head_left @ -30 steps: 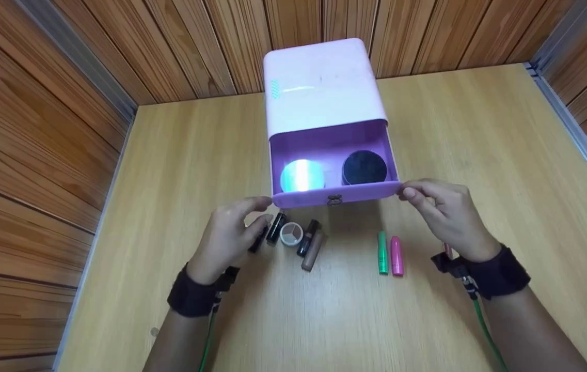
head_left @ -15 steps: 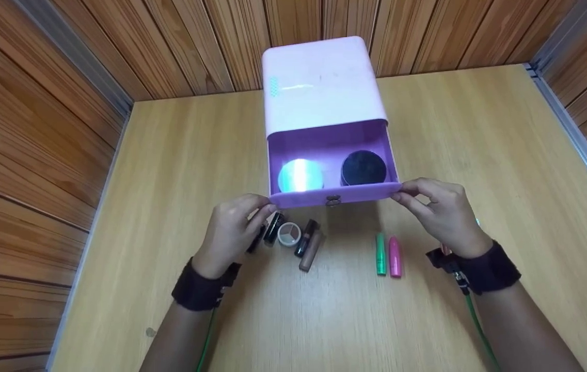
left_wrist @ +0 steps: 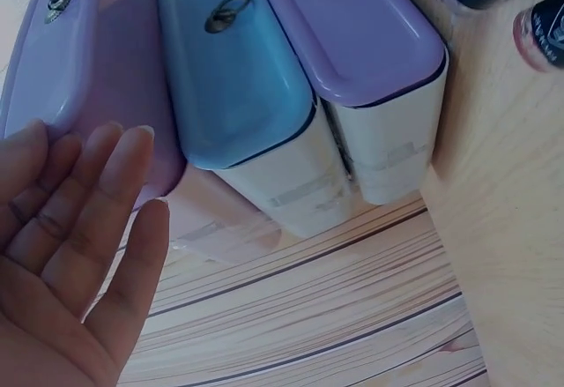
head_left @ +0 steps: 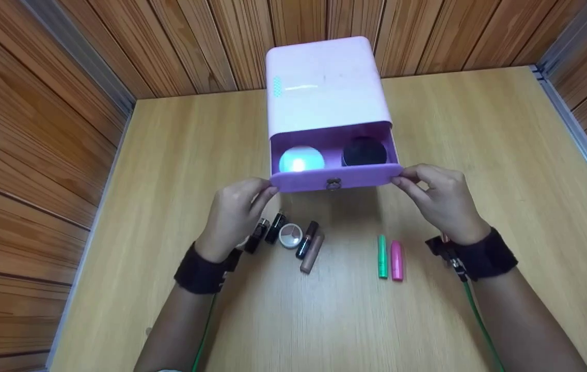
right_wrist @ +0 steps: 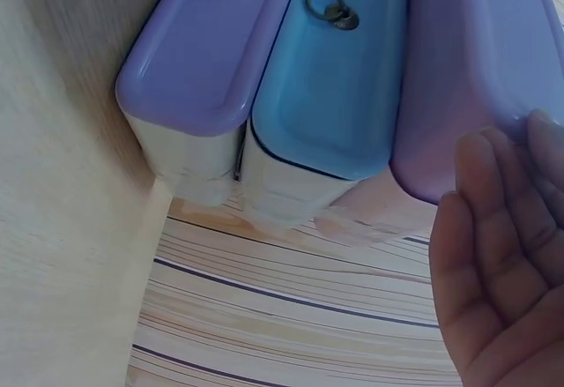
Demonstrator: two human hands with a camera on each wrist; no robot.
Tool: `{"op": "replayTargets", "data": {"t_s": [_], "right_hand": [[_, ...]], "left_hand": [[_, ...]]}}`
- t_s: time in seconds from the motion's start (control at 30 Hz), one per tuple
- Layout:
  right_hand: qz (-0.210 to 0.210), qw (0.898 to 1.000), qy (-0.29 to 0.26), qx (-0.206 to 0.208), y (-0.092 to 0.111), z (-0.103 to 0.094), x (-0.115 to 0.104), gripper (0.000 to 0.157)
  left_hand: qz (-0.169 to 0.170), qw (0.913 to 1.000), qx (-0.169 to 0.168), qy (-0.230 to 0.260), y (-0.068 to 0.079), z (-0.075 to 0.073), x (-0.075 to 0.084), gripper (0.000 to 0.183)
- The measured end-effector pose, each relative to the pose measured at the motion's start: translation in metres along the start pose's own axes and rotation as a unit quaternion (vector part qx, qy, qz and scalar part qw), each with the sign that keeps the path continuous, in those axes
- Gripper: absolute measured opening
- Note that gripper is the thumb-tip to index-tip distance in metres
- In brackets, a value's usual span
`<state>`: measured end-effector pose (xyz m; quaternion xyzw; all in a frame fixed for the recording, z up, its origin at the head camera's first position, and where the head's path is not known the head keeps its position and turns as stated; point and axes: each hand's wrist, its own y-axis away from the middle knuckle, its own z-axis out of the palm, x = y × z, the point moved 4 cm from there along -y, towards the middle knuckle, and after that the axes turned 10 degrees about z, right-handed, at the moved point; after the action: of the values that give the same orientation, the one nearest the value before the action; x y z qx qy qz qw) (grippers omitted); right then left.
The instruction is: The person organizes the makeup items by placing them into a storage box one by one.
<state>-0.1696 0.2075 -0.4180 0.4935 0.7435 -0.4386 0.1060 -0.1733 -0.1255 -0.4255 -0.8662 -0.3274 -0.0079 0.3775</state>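
Note:
A pink storage box (head_left: pixel 324 93) stands at the back, its purple top drawer (head_left: pixel 298 182) pulled partly out. My left hand (head_left: pixel 234 214) pinches the drawer's left front corner, and my right hand (head_left: pixel 440 201) pinches the right one. Inside the drawer lie a shiny pale round case (head_left: pixel 301 159) and a black round case (head_left: pixel 364 151). In the left wrist view, the thumb lies at the drawer front with the fingers behind its edge. A blue drawer (left_wrist: pixel 238 78) and another purple drawer (left_wrist: pixel 361 34), both with ring pulls, are closed below.
In front of the box lie several dark cosmetic tubes (head_left: pixel 275 228), a round palette (head_left: pixel 290 235) and a brown tube (head_left: pixel 312 253). A green tube (head_left: pixel 382 258) and a pink tube (head_left: pixel 397 261) lie further right. Wooden walls (head_left: pixel 241 46) enclose the table.
Both hands have moved away from me with the drawer, which has slid partway into the box. Less of its inside shows. The small tubes have stayed on the table.

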Motion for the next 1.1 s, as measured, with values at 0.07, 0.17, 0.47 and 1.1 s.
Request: {"op": "replayTargets", "data": {"t_s": [0.07, 0.17, 0.47, 1.1], "right_hand": [[0.001, 1.0, 0.003, 0.004, -0.005, 0.002, 0.002, 0.009], [0.006, 1.0, 0.016, 0.005, -0.013, 0.005, 0.005, 0.007], [0.029, 0.999, 0.032, -0.002, -0.031, 0.012, 0.015, 0.011], [0.056, 0.998, 0.033, 0.017, -0.056, 0.017, 0.025, 0.015]], "left_hand": [[-0.009, 1.0, 0.0, -0.002, -0.004, 0.001, -0.004, 0.019], [-0.024, 0.9997, 0.002, -0.004, -0.01, 0.004, -0.012, 0.02], [-0.055, 0.9984, 0.007, 0.003, -0.021, 0.012, -0.027, 0.021], [-0.086, 0.996, -0.005, -0.024, -0.041, 0.013, -0.043, 0.028]]}}
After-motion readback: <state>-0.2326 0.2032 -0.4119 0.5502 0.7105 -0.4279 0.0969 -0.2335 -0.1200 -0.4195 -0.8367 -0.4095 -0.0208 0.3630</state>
